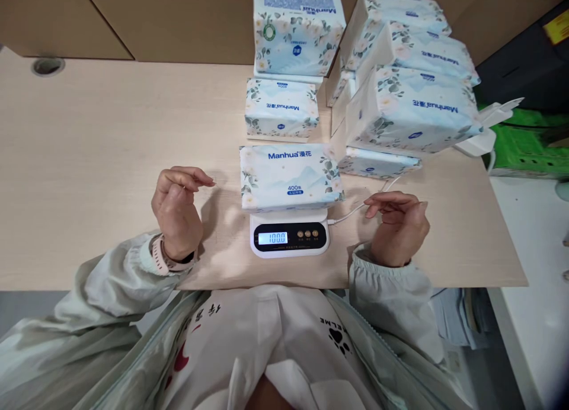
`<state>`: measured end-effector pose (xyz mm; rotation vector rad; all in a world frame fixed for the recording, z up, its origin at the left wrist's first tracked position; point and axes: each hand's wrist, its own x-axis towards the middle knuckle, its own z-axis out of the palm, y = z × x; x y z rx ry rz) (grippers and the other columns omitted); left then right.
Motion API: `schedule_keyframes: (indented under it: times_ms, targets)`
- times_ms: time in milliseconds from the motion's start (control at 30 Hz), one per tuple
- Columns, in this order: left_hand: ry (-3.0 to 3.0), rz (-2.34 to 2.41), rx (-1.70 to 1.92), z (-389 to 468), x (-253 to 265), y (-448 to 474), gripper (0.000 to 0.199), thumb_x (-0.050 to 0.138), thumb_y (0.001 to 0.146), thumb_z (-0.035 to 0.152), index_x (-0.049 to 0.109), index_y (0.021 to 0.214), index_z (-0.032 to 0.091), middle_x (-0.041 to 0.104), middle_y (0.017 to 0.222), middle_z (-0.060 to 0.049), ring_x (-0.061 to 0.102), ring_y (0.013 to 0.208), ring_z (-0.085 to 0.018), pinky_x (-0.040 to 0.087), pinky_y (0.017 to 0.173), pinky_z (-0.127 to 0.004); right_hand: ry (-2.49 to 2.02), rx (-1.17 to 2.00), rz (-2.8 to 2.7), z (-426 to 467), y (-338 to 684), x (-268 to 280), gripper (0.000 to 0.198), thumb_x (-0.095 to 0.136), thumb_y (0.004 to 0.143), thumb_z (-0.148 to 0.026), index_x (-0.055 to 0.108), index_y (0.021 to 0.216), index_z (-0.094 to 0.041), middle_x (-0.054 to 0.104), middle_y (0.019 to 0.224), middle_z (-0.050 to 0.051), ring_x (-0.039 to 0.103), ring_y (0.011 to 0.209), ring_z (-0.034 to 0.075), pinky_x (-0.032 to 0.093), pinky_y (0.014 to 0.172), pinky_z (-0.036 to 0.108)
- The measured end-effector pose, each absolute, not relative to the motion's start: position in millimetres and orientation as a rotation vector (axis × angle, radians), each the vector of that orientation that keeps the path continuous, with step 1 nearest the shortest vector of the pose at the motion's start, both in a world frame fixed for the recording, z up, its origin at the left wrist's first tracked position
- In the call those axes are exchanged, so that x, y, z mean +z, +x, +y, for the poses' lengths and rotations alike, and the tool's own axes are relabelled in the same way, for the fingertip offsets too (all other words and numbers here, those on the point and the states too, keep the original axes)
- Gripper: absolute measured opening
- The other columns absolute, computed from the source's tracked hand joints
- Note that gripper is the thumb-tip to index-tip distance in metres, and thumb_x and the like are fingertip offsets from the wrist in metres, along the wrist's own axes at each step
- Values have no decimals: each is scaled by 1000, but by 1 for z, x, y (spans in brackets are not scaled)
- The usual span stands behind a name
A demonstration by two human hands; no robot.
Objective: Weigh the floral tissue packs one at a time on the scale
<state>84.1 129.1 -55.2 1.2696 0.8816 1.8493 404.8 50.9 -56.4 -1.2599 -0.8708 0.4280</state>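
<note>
A pack of tissues (291,176), white and pale blue with a floral print, lies on a white kitchen scale (291,251) in front of me. Lit digits on the scale's display (272,238) read 100.0. To the left of the pack, my left hand (180,211) hovers loosely curled, its fingers partly stretched and nothing in them. My right hand (398,226) is on the other side, half bent and empty, close to the white cable (355,213) that runs from the scale. Neither hand touches the pack.
Behind the scale stand more tissue packs, in a smaller stack (282,109) and a larger pile (411,111) at the right. A brown panel (186,25) bounds the wooden table (89,161) at the back. Something green (528,143) sits beyond the right edge.
</note>
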Motion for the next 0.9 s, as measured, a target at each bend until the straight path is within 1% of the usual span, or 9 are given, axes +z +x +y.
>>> schedule_keyframes:
  times_ms: [167, 333, 467, 567, 767, 900]
  targets:
    - [1248, 923, 1871, 129, -54, 86, 34, 69, 92, 46, 60, 70, 22, 60, 71, -4, 62, 69, -22, 46, 70, -37, -1276, 415, -873, 51, 405, -57, 58, 47, 108, -63, 80, 78, -26, 72, 72, 5, 57, 56, 20, 43, 57, 38]
    - [1274, 972, 1877, 130, -53, 86, 40, 67, 95, 50, 53, 69, 23, 55, 69, -3, 59, 66, -21, 45, 67, -38, -1267, 412, -876, 52, 406, -58, 58, 47, 109, -62, 81, 76, -27, 73, 71, 5, 56, 56, 20, 42, 58, 38]
    - [1232, 980, 1891, 131, -52, 86, 42, 70, 92, 52, 53, 67, 23, 49, 67, -2, 57, 65, -21, 45, 66, -37, -1293, 405, -875, 51, 406, -57, 63, 45, 108, -66, 79, 74, -27, 72, 72, 5, 56, 56, 20, 43, 59, 39]
    - [1239, 975, 1909, 132, -52, 86, 44, 72, 92, 54, 52, 66, 23, 46, 66, -1, 56, 64, -21, 45, 64, -36, -1306, 396, -884, 51, 406, -56, 64, 43, 109, -65, 79, 72, -27, 71, 71, 5, 56, 57, 20, 43, 60, 39]
    - [1270, 938, 1917, 133, -54, 84, 44, 68, 96, 51, 51, 67, 23, 42, 64, 0, 55, 62, -19, 43, 61, -36, -1270, 401, -888, 51, 405, -54, 61, 43, 111, -57, 80, 73, -26, 70, 70, 6, 55, 58, 20, 41, 61, 39]
    - [1257, 944, 1924, 134, -53, 84, 44, 67, 97, 49, 50, 65, 22, 42, 63, 0, 53, 60, -19, 40, 60, -36, -1275, 364, -882, 52, 406, -56, 66, 39, 111, -60, 79, 71, -27, 71, 70, 6, 54, 56, 21, 40, 60, 40]
